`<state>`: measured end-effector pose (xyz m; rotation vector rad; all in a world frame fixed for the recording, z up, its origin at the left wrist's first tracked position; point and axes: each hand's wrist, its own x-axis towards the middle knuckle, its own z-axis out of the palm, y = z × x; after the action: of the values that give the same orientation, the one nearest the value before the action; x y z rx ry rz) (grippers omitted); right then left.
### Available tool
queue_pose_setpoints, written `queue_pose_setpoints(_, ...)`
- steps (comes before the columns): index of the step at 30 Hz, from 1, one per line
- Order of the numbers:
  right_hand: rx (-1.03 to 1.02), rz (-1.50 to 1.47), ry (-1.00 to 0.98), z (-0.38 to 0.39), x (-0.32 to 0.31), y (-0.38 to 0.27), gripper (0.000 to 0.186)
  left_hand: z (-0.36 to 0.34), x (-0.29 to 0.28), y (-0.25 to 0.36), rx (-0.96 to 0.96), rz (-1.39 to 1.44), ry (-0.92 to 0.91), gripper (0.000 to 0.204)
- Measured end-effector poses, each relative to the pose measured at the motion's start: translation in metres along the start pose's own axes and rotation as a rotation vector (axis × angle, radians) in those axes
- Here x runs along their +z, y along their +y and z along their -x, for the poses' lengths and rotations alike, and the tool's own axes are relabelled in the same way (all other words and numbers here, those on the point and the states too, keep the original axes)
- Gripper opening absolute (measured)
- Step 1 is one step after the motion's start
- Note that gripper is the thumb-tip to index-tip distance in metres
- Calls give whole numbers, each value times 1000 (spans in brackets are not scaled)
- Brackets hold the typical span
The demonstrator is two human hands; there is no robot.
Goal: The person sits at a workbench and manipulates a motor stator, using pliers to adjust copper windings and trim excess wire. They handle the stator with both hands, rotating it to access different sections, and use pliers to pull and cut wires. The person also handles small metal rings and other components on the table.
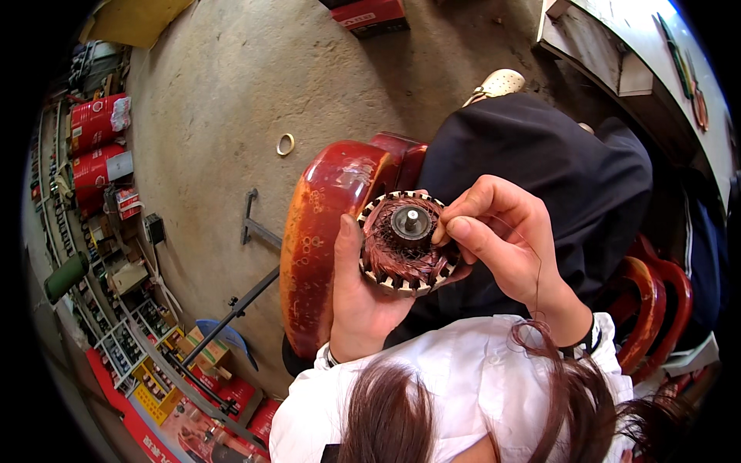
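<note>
Left hand (367, 305): palm cupped under and around the near-left rim, thumb up the side, closed on the work. Judged to be a cradle, keeping the wound face uppermost and leaving the other hand free.

Round motor rotor, copper-coloured windings, dark slotted rim, pale steel shaft (395, 262): resting in the left hand, above the lap and just right of the chair arm; shaft end upward, presumably for access to the windings all round.

Right hand (505, 239): thumb and forefinger pinched together at the rotor's right side, near the shaft collar. A thin dark strand (538, 270) trails below the pinch; whether the fingertips hold it cannot be told.

Surroundings, outward from the grip. Far left: red cylindrical containers (99, 123) beside racks of small parts. Left: grey concrete floor (208, 92) with a yellowish ring (285, 144). Just left: worn, glossy red-brown wooden chair arm (324, 224). Beyond, right: dark-clothed lap (532, 154). Far right: white-topped table (641, 27) bearing a red-handled tool (700, 109).
</note>
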<state>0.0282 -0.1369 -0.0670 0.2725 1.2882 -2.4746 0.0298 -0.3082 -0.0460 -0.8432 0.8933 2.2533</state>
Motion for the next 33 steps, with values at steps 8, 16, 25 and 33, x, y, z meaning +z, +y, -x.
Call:
queue_pose_setpoints(8, 81, -84, 69, -8, -1, 0, 13, -2, -2, -1, -28, 97, -43, 85)
queue_pose_setpoints(16, 96, -147, 62, -8, -8, 5, 13, -2, 0, -4, -23, 91, -38, 81)
queue_pose_setpoints(25, 91, -197, 34, -10, -12, 9, 13, -2, 5, -6, -29, 90, -9, 80)
queue_pose_setpoints(33, -59, -138, -27, -4, -10, 8, 23, -8, -7, 0, 3, 107, -123, 79)
